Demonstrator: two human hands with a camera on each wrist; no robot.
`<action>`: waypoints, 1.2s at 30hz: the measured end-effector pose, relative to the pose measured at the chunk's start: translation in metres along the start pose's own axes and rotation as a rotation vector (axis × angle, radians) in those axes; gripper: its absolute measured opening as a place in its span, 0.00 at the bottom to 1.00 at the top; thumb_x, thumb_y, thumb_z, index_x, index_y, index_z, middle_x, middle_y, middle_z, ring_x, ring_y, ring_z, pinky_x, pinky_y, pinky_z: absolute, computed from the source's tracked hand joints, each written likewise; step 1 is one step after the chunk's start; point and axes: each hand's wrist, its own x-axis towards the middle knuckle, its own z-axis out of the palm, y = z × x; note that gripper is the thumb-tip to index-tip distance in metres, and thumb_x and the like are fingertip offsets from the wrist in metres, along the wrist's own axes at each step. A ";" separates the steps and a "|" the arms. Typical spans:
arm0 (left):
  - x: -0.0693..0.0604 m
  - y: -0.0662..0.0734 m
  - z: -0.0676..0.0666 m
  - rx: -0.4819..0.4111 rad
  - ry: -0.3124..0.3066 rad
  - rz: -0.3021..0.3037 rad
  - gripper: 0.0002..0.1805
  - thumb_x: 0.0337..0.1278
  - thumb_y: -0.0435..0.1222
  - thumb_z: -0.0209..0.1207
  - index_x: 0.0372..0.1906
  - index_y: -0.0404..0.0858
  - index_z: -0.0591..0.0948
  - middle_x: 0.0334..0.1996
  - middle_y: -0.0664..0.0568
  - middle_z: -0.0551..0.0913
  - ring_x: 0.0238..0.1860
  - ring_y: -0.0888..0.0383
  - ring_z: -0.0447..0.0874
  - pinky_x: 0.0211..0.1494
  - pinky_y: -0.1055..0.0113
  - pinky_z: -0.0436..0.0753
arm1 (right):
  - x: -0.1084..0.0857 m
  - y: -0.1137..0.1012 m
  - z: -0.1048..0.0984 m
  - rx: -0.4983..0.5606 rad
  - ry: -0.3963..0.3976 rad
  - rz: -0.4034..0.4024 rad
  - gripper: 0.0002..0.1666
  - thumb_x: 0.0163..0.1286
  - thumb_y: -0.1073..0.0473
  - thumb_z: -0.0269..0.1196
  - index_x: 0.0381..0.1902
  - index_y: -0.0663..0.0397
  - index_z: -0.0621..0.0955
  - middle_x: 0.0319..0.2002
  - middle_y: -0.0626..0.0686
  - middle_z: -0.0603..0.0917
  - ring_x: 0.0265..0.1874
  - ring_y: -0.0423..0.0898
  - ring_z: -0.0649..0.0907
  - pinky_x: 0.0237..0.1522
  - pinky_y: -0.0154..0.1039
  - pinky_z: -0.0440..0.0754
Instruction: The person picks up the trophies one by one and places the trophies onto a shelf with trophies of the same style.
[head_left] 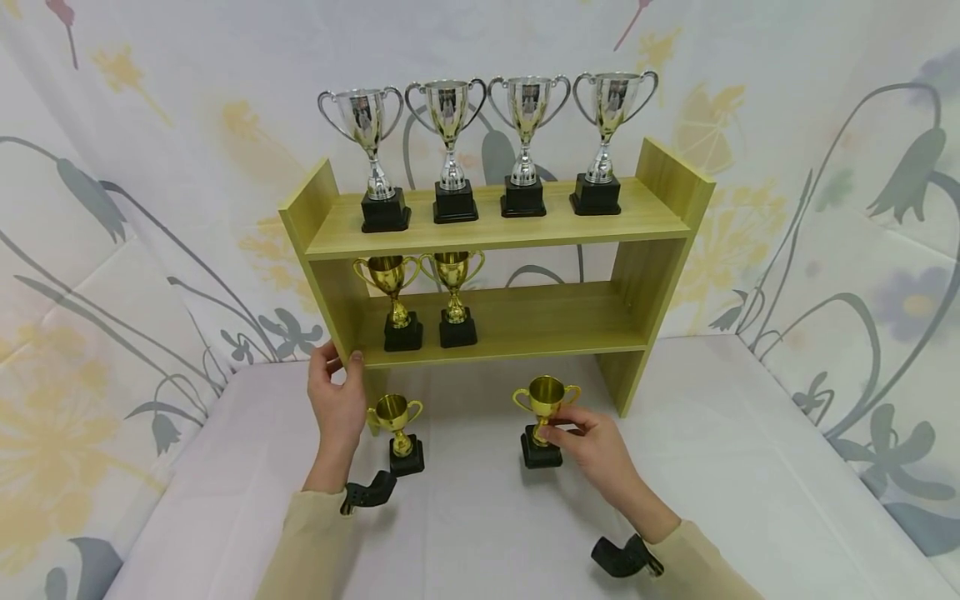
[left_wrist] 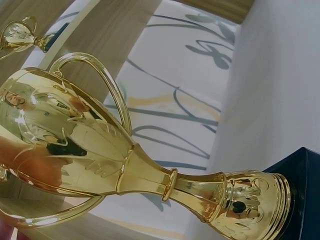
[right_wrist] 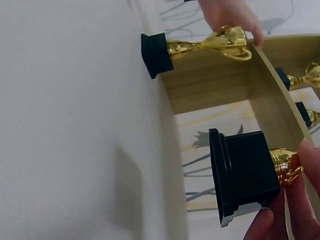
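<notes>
White cloth-covered tabletop [head_left: 465, 542] is spread across the front, and the beige fabric sleeves [head_left: 307, 542] are cut off by the bottom edge of the head view. A small gold two-handled trophy with a square black base [head_left: 542, 400] is pinched at the stem by the thumb and fingers of the right hand [head_left: 596, 450]; it's held just off the cloth, going by the right wrist view, where most of its cup gets cropped.

A matching gold two-handled trophy on a black base [head_left: 402, 442] is stood on the cloth further left, clipped at both ends in the left wrist view. Decent sideways room is left between those two.

One side panel of a pale wood-grain shelf unit [head_left: 555, 321] is gripped at its edge by the left hand [head_left: 337, 404], thumb in front; some fingertips are hidden, so how far they're wrapped can't be told. On the lower board, two small gold trophies with black bases [head_left: 453, 273] are stood toward the left, rims mostly covered by the upper board, and a wide span is left between them and the right panel. Up top, four taller silver two-handled trophies on black bases [head_left: 528, 104] are lined up, handles nearly meeting. Behind, a white flower-printed fabric backdrop [head_left: 187, 67] is partly blocked by the shelf.
</notes>
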 end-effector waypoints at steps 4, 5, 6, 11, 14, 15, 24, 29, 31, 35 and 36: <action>0.001 -0.005 0.000 -0.013 0.000 0.007 0.17 0.71 0.33 0.54 0.60 0.33 0.74 0.50 0.41 0.74 0.50 0.58 0.71 0.45 0.70 0.75 | 0.000 0.001 -0.001 -0.003 0.000 -0.007 0.14 0.62 0.63 0.71 0.44 0.66 0.86 0.42 0.56 0.87 0.42 0.47 0.84 0.38 0.35 0.81; 0.001 -0.005 -0.001 -0.015 0.001 0.009 0.17 0.71 0.33 0.54 0.59 0.33 0.75 0.49 0.41 0.74 0.50 0.58 0.71 0.45 0.69 0.75 | 0.000 0.000 -0.001 -0.003 0.000 -0.010 0.14 0.62 0.63 0.71 0.44 0.65 0.86 0.42 0.56 0.87 0.41 0.47 0.84 0.38 0.36 0.81; 0.001 -0.005 -0.001 -0.018 0.001 0.009 0.16 0.71 0.33 0.55 0.59 0.33 0.75 0.49 0.41 0.74 0.50 0.58 0.72 0.44 0.69 0.75 | 0.000 0.000 -0.001 -0.002 0.001 -0.015 0.14 0.62 0.63 0.71 0.44 0.66 0.86 0.42 0.56 0.87 0.40 0.47 0.84 0.38 0.36 0.81; -0.004 0.014 -0.002 -0.021 0.000 0.007 0.16 0.70 0.30 0.53 0.59 0.28 0.74 0.49 0.37 0.73 0.49 0.56 0.72 0.45 0.68 0.75 | 0.001 -0.004 -0.003 0.000 -0.002 -0.049 0.13 0.61 0.64 0.71 0.43 0.67 0.86 0.40 0.57 0.87 0.39 0.47 0.85 0.38 0.35 0.81; -0.009 0.028 -0.003 -0.027 -0.008 0.021 0.16 0.70 0.29 0.52 0.58 0.25 0.73 0.48 0.35 0.73 0.49 0.54 0.72 0.45 0.68 0.75 | 0.001 -0.006 -0.004 0.007 -0.011 -0.068 0.13 0.61 0.65 0.71 0.43 0.68 0.86 0.40 0.58 0.87 0.39 0.47 0.85 0.38 0.34 0.81; -0.010 0.032 -0.004 -0.027 -0.009 0.027 0.16 0.70 0.29 0.51 0.57 0.24 0.72 0.48 0.35 0.73 0.49 0.54 0.72 0.45 0.69 0.74 | 0.001 -0.006 -0.004 0.009 -0.015 -0.072 0.13 0.62 0.65 0.70 0.43 0.68 0.86 0.40 0.59 0.87 0.39 0.47 0.85 0.38 0.34 0.81; -0.011 0.035 -0.005 -0.043 -0.020 0.030 0.16 0.70 0.28 0.52 0.58 0.24 0.72 0.49 0.33 0.72 0.49 0.56 0.71 0.45 0.70 0.74 | 0.001 -0.010 -0.005 0.019 -0.027 -0.071 0.12 0.62 0.65 0.70 0.43 0.65 0.86 0.41 0.59 0.86 0.37 0.43 0.85 0.39 0.34 0.82; -0.011 0.035 -0.005 -0.041 -0.018 0.029 0.16 0.70 0.28 0.52 0.58 0.24 0.72 0.49 0.33 0.72 0.48 0.57 0.71 0.45 0.70 0.74 | 0.002 -0.014 -0.006 0.016 -0.023 -0.071 0.12 0.62 0.64 0.70 0.43 0.64 0.87 0.41 0.58 0.86 0.40 0.45 0.85 0.41 0.34 0.82; -0.011 0.035 -0.005 -0.041 -0.018 0.029 0.16 0.70 0.28 0.52 0.58 0.24 0.72 0.49 0.33 0.72 0.48 0.56 0.72 0.45 0.70 0.74 | 0.001 -0.016 -0.006 0.013 -0.021 -0.074 0.11 0.62 0.64 0.70 0.43 0.64 0.87 0.41 0.58 0.86 0.41 0.47 0.85 0.40 0.34 0.82; -0.005 0.013 -0.003 -0.031 -0.014 0.031 0.16 0.71 0.32 0.53 0.58 0.29 0.74 0.49 0.39 0.74 0.48 0.58 0.72 0.45 0.69 0.75 | 0.002 -0.018 -0.007 0.008 -0.020 -0.081 0.12 0.62 0.65 0.70 0.43 0.66 0.86 0.41 0.58 0.86 0.40 0.48 0.85 0.40 0.34 0.82; -0.003 0.007 -0.003 -0.030 -0.013 0.033 0.17 0.71 0.33 0.53 0.58 0.30 0.74 0.49 0.40 0.74 0.48 0.59 0.72 0.45 0.69 0.75 | 0.002 -0.019 -0.007 0.007 -0.020 -0.082 0.12 0.62 0.65 0.70 0.43 0.66 0.86 0.41 0.59 0.86 0.39 0.47 0.85 0.40 0.34 0.82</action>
